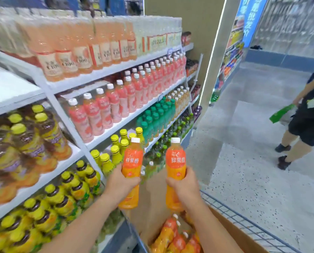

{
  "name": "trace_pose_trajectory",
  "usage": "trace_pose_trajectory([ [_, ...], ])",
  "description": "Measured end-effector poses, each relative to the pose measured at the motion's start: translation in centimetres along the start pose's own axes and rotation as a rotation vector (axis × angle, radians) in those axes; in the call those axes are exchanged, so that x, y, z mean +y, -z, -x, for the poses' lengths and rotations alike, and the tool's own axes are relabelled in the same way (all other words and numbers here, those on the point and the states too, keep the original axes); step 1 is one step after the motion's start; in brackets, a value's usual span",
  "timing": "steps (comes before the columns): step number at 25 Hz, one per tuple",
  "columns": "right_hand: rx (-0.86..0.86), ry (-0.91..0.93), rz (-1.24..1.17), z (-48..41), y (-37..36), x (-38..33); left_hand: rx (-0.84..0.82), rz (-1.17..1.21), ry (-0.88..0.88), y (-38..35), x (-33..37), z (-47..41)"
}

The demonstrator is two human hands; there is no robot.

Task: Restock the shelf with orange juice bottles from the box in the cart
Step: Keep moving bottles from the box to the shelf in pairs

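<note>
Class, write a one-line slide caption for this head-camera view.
Left hand and right hand each hold an upright orange juice bottle above the box in the cart.

The orange juice bottles (132, 161) are glossy clear plastic, the box (150, 203) matt brown cardboard, the cart (247, 227) thin wire metal, the shelf (116, 69) smooth white-painted metal, the floor (253, 161) speckled stone.

Two upright white-capped orange juice bottles (133, 159) (175, 159)
</note>
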State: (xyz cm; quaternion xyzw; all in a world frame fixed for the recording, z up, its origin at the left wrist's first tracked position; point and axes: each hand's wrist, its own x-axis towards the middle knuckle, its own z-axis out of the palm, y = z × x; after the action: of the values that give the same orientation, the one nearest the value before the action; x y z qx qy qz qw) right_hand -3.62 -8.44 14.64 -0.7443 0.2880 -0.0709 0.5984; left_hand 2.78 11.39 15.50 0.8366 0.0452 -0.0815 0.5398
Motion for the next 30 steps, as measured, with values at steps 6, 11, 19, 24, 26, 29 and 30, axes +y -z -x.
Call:
trace_pose_trajectory([
  [6,-0.18,0.266,-0.041,0.2,-8.8,-12.5,0.236,0.161,-0.108,12.8,4.1,-2.0],
  [11,-0.285,0.46,-0.071,1.9,-17.5,-22.0,0.445,0.165,-0.252,24.4,7.2,-3.1],
  [19,-0.397,0.605,-0.174,3.9,-29.7,-31.4,0.562,0.149,-0.389,37.4,8.7,-5.8],
  [24,-0.462,0.649,-0.163,2.2,-34.9,-35.3,0.64,0.139,-0.387,40.9,9.3,-8.9],
  [26,-0.492,0.669,-0.159,0.8,-36.7,-36.3,0.665,0.139,-0.383,41.5,9.6,-10.4],
  [29,-0.529,0.697,-0.161,-1.6,-39.3,-37.2,0.716,0.138,-0.376,41.7,9.8,-12.6],
  [30,-0.543,0.705,-0.165,-2.4,-40.1,-37.4,0.731,0.137,-0.375,41.5,9.9,-13.3],
])
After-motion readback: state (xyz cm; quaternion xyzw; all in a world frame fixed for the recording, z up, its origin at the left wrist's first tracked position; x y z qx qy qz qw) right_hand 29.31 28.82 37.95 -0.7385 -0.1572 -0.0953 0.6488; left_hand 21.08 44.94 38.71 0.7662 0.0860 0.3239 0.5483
